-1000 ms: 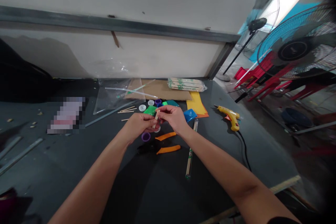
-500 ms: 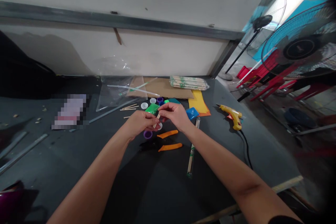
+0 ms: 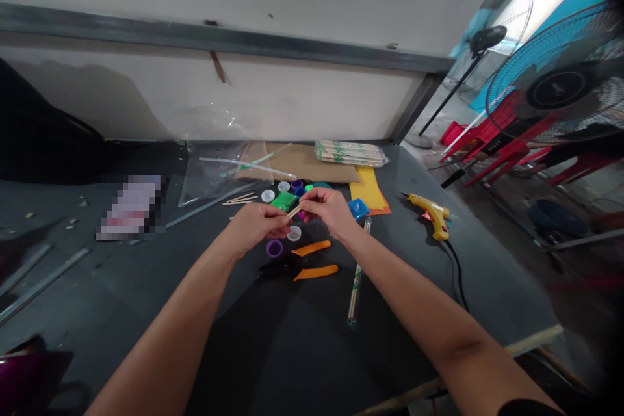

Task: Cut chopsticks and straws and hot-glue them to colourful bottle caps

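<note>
The left hand (image 3: 256, 224) and right hand (image 3: 331, 209) pinch a thin wooden stick (image 3: 293, 211) between them, above the dark worktop (image 3: 205, 338). Just below lie orange-handled pliers (image 3: 312, 259), a purple bottle cap (image 3: 274, 248) and a white cap (image 3: 294, 233). Farther right sits a yellow hot glue gun (image 3: 431, 216); a cardboard sheet (image 3: 302, 164) lies at the back.

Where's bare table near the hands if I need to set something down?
Bare dark tabletop lies between the bamboo skewer bundle and the yellow glue gun. More lies left of the left hand, beside the metal strip. Crowded: around the wooden stick and right hand, among the purple cap and orange-handled pliers.
</note>
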`<move>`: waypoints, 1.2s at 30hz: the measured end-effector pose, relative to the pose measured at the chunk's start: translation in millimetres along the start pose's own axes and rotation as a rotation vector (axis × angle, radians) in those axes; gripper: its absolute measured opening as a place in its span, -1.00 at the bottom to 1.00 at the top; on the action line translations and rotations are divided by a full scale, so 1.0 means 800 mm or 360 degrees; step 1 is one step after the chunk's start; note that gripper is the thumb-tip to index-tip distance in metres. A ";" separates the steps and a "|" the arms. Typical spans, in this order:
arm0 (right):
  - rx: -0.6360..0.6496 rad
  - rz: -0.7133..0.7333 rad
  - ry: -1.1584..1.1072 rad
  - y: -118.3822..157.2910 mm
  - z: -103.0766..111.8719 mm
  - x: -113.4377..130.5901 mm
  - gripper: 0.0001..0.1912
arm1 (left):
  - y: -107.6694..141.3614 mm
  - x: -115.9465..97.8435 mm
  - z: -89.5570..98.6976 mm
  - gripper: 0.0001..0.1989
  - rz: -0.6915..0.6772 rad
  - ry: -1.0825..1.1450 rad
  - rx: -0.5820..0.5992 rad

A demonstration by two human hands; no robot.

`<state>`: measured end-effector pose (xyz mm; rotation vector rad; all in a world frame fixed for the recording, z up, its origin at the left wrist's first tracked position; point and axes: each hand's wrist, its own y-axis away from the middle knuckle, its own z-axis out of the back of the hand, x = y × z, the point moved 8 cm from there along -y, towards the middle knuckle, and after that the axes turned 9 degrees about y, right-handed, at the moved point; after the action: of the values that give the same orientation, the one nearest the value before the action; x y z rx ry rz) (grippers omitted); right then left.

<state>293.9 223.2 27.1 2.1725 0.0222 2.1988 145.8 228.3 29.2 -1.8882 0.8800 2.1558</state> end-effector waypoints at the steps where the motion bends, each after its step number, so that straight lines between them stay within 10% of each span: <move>1: 0.0054 -0.0008 0.0051 0.001 -0.003 0.000 -0.85 | 0.000 -0.005 0.003 -0.87 -0.0083 -0.0137 -0.0002; 9: 0.0490 -0.0006 0.0916 0.016 -0.024 0.004 -0.95 | 0.018 -0.036 0.003 -0.79 -0.0423 -0.1263 0.0082; 16: 0.0265 -0.0369 -0.0174 0.023 -0.028 -0.004 -0.87 | 0.037 -0.045 0.045 -0.50 -0.0466 -0.0431 -0.0376; 20: 0.0313 -0.0525 -0.0654 0.036 -0.053 -0.009 -0.74 | 0.043 -0.028 0.021 -0.60 -0.0637 -0.0120 -0.0426; 25: 0.0325 -0.0513 -0.0632 0.046 -0.067 -0.008 -0.68 | 0.050 -0.009 -0.005 -0.62 -0.0625 0.0208 -0.0637; 36: 0.0352 -0.0454 -0.0336 0.042 -0.080 -0.004 -0.79 | 0.070 -0.024 0.001 -0.69 -0.0526 -0.0316 -0.0961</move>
<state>229.5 190.8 24.8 2.3270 0.5548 1.8817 122.7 188.3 66.0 -1.8149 -0.1433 2.4958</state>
